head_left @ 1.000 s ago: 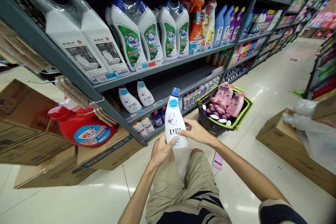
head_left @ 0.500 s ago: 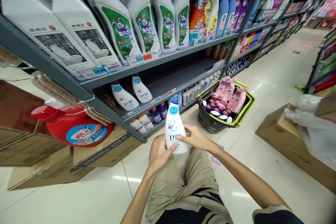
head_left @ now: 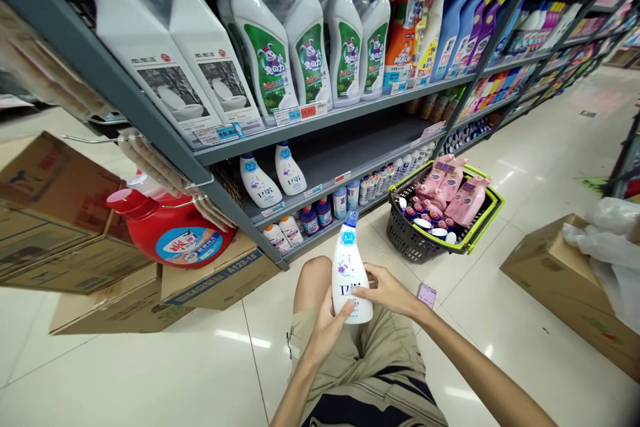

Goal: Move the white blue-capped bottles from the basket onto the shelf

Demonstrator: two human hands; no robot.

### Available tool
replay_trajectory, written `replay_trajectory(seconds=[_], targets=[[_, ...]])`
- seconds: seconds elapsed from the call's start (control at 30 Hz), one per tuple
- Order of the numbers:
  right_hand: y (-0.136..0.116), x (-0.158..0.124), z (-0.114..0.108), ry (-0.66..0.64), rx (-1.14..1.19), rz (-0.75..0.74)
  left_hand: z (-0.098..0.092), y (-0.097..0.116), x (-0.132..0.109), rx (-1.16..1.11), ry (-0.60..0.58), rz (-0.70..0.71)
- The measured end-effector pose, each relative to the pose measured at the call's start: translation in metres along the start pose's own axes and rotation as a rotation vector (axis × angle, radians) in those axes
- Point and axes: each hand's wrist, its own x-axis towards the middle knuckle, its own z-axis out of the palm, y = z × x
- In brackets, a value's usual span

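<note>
Between my two hands is a white cleaner bottle (head_left: 349,260) with a blue cap, upright and label toward me, above my lap. My left hand (head_left: 329,330) grips its lower left side, thumb across the front. My right hand (head_left: 387,290) holds the right side, with a finger or thumb over the label. Two bottles of the same look, one a white bottle (head_left: 260,181) and beside it another white bottle (head_left: 291,170), stand at the left end of the lower shelf (head_left: 345,147).
A black basket (head_left: 407,238) with a green rim holds pink packs and several bottles. Near it a phone (head_left: 427,294) lies on the floor. Cardboard boxes (head_left: 225,280) and a red detergent jug (head_left: 170,227) stand left; another cardboard box (head_left: 565,267) stands right. Toilet cleaners (head_left: 270,60) line the upper shelf.
The view has shifted, so the shelves sit further right and the phone shows more fully. Both hands keep hold of the bottle, which appears lower and slightly right in the picture.
</note>
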Motion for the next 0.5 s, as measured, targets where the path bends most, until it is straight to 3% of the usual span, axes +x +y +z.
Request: replay_trajectory(seconds=[0.3,0.5], targets=[[0.028,-0.039,0.023,0.013,-0.095,0.064,0.008,-0.039,-0.049,0.060,0.144,-0.020],[0.047,-0.051,0.034,0.019,-0.116,0.132,-0.001,-0.059,-0.060,0.033,0.126,-0.123]])
